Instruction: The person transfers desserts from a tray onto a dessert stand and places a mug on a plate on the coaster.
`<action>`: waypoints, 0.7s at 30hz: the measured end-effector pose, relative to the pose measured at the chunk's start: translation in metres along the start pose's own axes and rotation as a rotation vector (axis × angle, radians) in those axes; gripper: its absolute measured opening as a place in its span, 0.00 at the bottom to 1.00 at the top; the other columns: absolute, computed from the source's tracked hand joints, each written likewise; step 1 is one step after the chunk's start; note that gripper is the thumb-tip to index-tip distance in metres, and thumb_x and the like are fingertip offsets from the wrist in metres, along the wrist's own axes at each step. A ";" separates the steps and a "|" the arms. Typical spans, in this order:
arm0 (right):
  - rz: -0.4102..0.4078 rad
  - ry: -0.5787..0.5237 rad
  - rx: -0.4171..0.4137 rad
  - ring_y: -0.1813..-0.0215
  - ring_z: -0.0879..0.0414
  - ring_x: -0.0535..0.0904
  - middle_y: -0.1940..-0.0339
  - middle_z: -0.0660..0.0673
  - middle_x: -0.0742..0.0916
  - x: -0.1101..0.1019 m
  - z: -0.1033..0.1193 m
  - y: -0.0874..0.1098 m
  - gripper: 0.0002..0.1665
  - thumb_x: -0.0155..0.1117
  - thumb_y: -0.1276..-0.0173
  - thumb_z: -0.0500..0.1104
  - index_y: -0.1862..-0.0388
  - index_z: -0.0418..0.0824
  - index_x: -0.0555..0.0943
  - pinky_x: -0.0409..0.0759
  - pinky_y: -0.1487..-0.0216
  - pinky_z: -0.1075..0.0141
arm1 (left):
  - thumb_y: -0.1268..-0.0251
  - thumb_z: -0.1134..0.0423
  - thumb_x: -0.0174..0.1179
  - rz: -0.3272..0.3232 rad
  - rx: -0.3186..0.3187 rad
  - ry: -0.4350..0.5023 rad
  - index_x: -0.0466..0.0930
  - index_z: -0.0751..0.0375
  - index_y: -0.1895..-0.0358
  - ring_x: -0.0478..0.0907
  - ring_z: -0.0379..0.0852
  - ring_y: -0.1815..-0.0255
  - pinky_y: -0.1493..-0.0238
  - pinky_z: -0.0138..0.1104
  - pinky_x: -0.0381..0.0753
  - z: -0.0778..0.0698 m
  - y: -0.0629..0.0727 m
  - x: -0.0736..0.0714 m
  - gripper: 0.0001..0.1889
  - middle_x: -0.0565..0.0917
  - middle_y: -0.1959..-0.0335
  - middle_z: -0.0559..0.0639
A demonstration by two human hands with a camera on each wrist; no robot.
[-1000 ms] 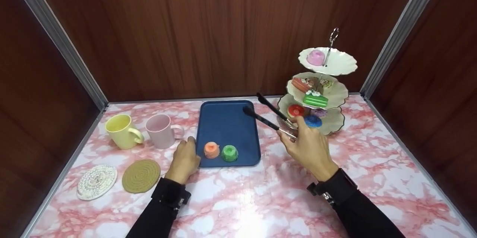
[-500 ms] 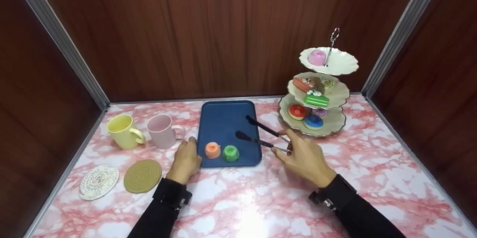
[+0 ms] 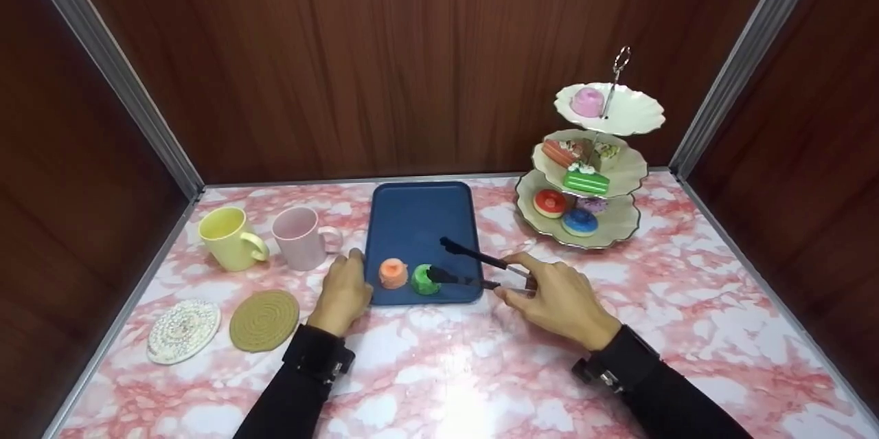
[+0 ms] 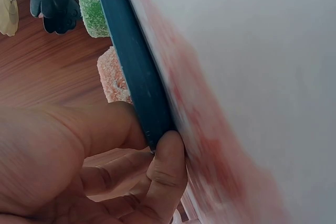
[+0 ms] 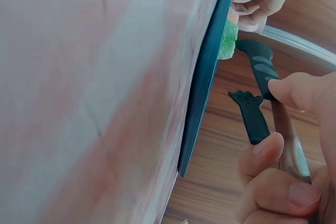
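Note:
My left hand (image 3: 341,293) pinches the near left corner of a dark blue tray (image 3: 419,219) between thumb and fingers, as the left wrist view shows. In my right hand (image 3: 560,298) is a pair of tongs (image 3: 474,257) with black hand-shaped tips, spread apart. The tongs reach over the tray's right side, and one tip overlaps the green toy cake (image 3: 421,280) in the head view. Beside the green cake, to its left, sits an orange toy cake (image 3: 393,274) near the tray's front edge. In the right wrist view the tongs' tips (image 5: 247,98) stand apart with nothing between them.
A three-tier stand (image 3: 604,233) with toy cakes and donuts rises at the back right. Left of the tray are a yellow mug (image 3: 230,240), a pink mug (image 3: 299,240), a white beaded coaster (image 3: 184,331) and a tan woven coaster (image 3: 264,321). Wooden panels enclose the table.
My right hand has brought the tongs down and toward me, from beside the stand to over the tray by the green toy cake. The left hand keeps its place on the tray.

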State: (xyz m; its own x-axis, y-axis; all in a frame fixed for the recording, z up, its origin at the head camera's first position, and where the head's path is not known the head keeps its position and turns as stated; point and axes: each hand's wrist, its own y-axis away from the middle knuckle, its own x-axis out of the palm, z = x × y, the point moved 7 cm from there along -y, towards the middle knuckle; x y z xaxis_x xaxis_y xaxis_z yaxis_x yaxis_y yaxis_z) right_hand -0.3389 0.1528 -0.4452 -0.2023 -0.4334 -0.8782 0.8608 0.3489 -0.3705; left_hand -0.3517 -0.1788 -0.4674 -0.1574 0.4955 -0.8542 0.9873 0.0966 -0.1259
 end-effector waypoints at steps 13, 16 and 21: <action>0.038 -0.027 0.014 0.85 0.65 0.66 0.89 0.61 0.74 0.007 0.005 0.003 0.27 0.56 0.49 0.74 0.49 0.73 0.74 0.60 0.86 0.65 | 0.54 0.71 0.59 -0.019 0.035 -0.039 0.69 0.67 0.51 0.76 0.60 0.58 0.55 0.48 0.78 -0.002 -0.001 -0.001 0.22 0.74 0.60 0.64; 0.053 -0.027 0.015 0.85 0.65 0.65 0.89 0.62 0.73 0.009 0.006 0.003 0.27 0.56 0.49 0.74 0.50 0.72 0.75 0.60 0.86 0.65 | 0.54 0.71 0.60 -0.018 0.027 -0.035 0.69 0.67 0.50 0.76 0.60 0.58 0.54 0.48 0.78 -0.001 -0.001 -0.001 0.23 0.74 0.59 0.64; 0.061 -0.021 0.003 0.85 0.66 0.66 0.89 0.63 0.73 0.011 0.007 0.004 0.27 0.56 0.49 0.73 0.50 0.68 0.76 0.61 0.84 0.66 | 0.53 0.71 0.60 -0.005 0.019 -0.031 0.69 0.67 0.48 0.76 0.60 0.56 0.53 0.49 0.77 0.000 0.000 0.000 0.24 0.74 0.57 0.65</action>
State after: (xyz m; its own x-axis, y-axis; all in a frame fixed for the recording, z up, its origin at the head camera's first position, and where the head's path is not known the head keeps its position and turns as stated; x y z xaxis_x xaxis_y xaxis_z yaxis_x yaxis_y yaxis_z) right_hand -0.3350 0.1436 -0.4544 -0.1397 -0.4288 -0.8925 0.8726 0.3728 -0.3157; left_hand -0.3522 -0.1784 -0.4676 -0.1624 0.4681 -0.8686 0.9867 0.0823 -0.1401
